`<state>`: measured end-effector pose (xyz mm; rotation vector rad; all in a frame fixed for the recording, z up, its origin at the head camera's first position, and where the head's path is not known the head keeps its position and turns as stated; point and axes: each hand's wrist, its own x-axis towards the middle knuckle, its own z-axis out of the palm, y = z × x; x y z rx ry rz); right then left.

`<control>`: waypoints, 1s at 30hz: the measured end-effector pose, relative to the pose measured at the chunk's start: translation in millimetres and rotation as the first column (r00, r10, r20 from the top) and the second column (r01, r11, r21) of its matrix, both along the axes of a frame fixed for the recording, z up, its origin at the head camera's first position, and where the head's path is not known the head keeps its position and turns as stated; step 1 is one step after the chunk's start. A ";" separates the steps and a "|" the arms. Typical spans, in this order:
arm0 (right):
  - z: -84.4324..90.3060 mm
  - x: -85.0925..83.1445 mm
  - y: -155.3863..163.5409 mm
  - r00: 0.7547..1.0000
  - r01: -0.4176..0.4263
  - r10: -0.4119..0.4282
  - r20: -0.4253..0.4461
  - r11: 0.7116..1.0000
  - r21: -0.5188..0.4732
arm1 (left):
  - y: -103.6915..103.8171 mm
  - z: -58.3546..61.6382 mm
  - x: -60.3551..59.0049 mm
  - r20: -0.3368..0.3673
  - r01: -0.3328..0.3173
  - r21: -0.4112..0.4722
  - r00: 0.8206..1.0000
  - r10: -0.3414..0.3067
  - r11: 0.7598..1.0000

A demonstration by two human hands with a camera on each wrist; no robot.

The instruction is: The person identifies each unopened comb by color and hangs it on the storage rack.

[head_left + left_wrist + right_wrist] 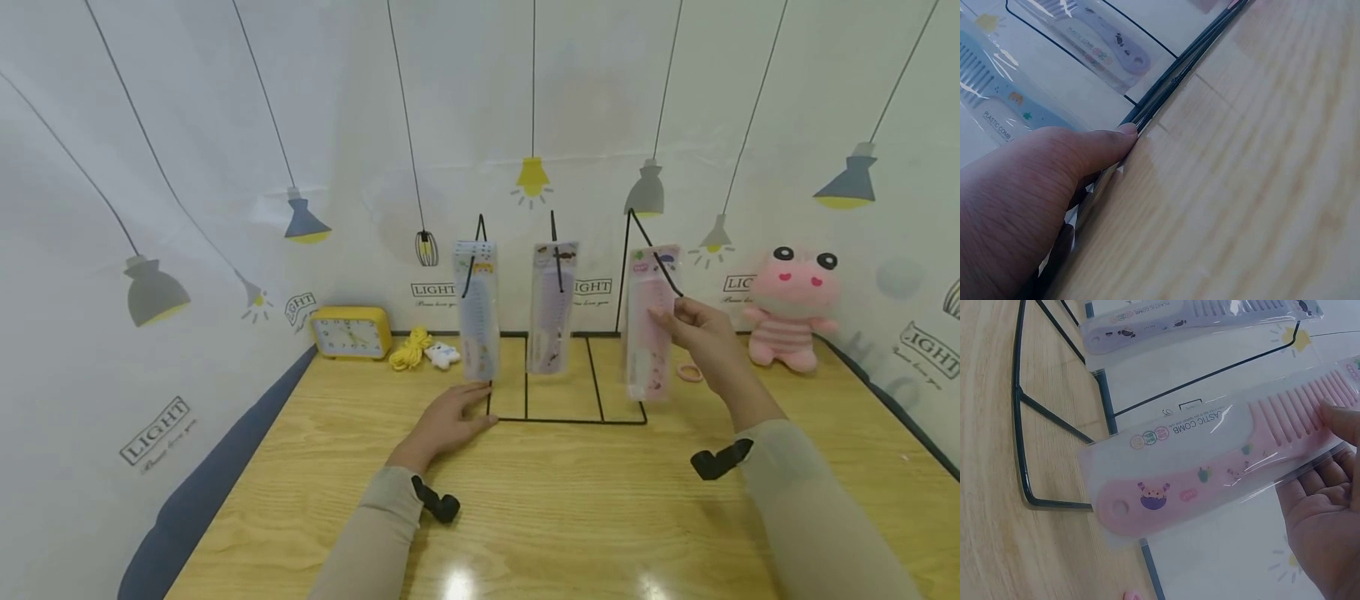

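Observation:
A black wire display rack (570,422) stands on the table with packaged plastic combs on its hooks. My right hand (705,337) pinches the pink comb (647,333) in its clear sleeve, thumb on the front and fingers behind, near the hook's tip. In the right wrist view, the pink comb (1172,494) hangs at a slant over the rack's base. My left hand (450,421) rests at the rack's front left corner, its straight thumb (1107,147) on the wire. Blue combs (476,321) hang on the left hook, and a purple comb (551,312) on the middle one.
At the back left are a yellow alarm clock (351,332), a yellow cord bundle (410,350) and a small white star-shaped piece (442,355). A pink ring (690,372) lies right of the rack, before a pink plush toy (787,312). A lamp-print backdrop surrounds the wooden table (555,517).

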<state>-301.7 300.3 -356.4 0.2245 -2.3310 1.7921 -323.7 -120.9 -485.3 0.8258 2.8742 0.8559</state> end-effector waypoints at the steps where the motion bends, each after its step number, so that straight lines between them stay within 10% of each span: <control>1: -0.3 -1.3 0.1 1.000 -0.009 0.009 0.000 1.000 -0.010 | -0.1 0.1 0.3 0.002 -0.001 -0.002 1.000 0.001 1.000; 30: -16.8 -3.2 9.6 0.998 -0.023 0.022 0.050 1.000 0.008 | -1.2 -3.2 2.2 0.002 -0.003 0.005 1.000 0.003 1.000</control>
